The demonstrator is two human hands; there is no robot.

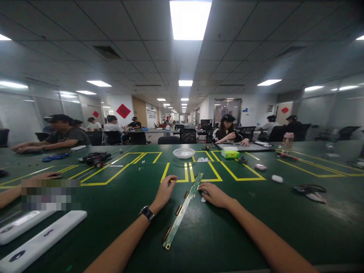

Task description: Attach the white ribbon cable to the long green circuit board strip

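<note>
A long, narrow green circuit board [182,212] with several dark, gold-edged connectors along its left side lies slantwise on the green table, its far end pointing away to the right. To the left of that board, my left hand [164,194] hovers or rests with thumb and fingers apart and nothing between them. My right hand [215,194] is at the board's far end, fingertips at or close to its right edge. Those fingers are bent together, and what they may hold is hidden. A small white piece [203,199] shows just below them.
Beyond the hands stand a white basket [184,153] and a green tissue pack [230,153]. White cases [277,179] and a dark cable [308,189] lie right. Two long white devices [42,242] occupy the near left, beside another person's hand [47,176]. A person [227,131] sits opposite.
</note>
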